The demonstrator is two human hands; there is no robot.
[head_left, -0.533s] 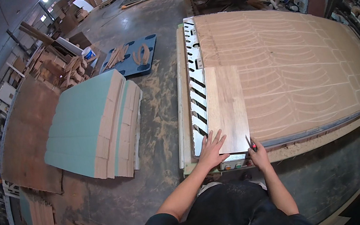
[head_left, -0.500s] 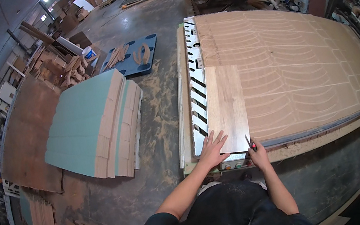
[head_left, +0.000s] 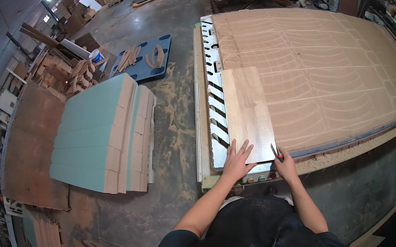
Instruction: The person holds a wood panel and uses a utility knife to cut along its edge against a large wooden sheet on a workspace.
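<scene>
A light wood-grain board [head_left: 247, 105] lies lengthwise on the left part of a large brown work table, its near end at the table's near edge. My left hand [head_left: 237, 162] rests on the board's near left corner, fingers spread and flat, holding nothing. Closed around a red-and-black handle, my right hand [head_left: 285, 165] is at the board's near right corner. From it a slim dark blade [head_left: 274, 150] points away from me along the board's right edge. Whether this tool is a knife or a file is too small to tell, as is whether it touches the edge.
The table's brown surface [head_left: 319, 66] has curved cut grooves. A slotted white metal strip [head_left: 217, 104] runs along its left side, with a button box [head_left: 257, 178] below the near edge. Green-topped panels [head_left: 90, 136] are stacked at left, behind them a blue pallet [head_left: 147, 69] with curved wood pieces.
The view has shifted slightly. My left hand stays flat on the board, and my right hand keeps the tool at the corner, its blade shifted slightly at the right edge.
</scene>
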